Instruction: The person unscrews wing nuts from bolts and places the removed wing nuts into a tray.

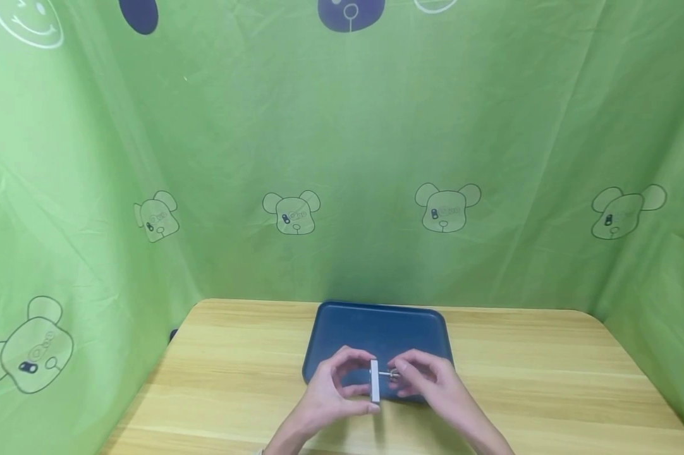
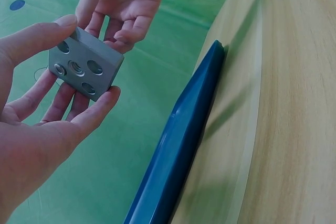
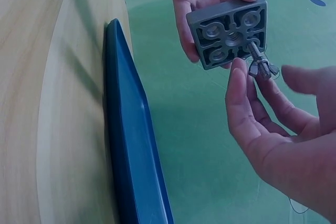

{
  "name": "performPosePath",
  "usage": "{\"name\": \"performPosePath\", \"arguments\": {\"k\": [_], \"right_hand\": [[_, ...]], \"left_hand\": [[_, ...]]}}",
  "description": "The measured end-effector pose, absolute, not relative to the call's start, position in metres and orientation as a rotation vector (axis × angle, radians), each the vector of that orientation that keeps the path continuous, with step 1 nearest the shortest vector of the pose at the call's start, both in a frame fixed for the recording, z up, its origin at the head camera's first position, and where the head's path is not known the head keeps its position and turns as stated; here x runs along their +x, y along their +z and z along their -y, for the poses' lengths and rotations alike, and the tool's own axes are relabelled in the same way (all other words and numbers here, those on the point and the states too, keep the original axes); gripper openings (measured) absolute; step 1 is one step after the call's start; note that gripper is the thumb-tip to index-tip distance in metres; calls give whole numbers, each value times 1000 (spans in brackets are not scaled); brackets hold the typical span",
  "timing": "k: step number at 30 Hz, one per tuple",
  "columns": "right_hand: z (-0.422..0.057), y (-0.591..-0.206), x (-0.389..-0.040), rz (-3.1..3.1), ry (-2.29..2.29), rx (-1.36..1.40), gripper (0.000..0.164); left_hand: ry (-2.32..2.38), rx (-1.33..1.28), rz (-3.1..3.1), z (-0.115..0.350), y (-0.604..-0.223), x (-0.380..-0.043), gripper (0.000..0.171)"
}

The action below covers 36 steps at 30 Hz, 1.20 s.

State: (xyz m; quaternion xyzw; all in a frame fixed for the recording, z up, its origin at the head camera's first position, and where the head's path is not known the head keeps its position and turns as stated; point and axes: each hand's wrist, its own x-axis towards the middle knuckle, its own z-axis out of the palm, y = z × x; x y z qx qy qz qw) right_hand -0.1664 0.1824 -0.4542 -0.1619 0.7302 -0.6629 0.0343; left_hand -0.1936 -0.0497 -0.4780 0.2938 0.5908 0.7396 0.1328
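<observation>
My left hand grips a square grey metal plate by its opposite edges, thumb on one and fingers on the other. Several round holes pass through the plate, and ribs show on its other face in the right wrist view. A threaded bolt runs through a corner hole, its head flush against the smoother face. On the bolt's free end sits a wing nut. My right hand has its fingers curled round the wing nut, with the thumb close to the bolt's tip.
Under and behind the hands, a dark blue tray lies on the wood-grain table. A green curtain printed with bear faces encloses the back and both sides of the table.
</observation>
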Motion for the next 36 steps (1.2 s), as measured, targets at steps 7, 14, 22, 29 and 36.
{"name": "performPosePath", "arguments": {"k": [7,14,22,29,36], "right_hand": [[-180,-454,-167,-2226,-2053,-444,30],[-180,-456,-166,-2240,-2065,-410,30],[-181,-454,-165,-2254,-2060,-457,25],[-182,-452,-164,-2289,-2047,-481,27],[-183,-453,-164,-2342,-1994,-445,27]], "left_hand": [[2161,895,-1713,49,-480,-194,66],[2154,886,-1714,48,-479,-194,67],[2140,854,-1725,49,-478,-193,66],[2136,853,-1734,49,-480,-193,64],[2153,892,-1707,48,-481,-193,64]]}}
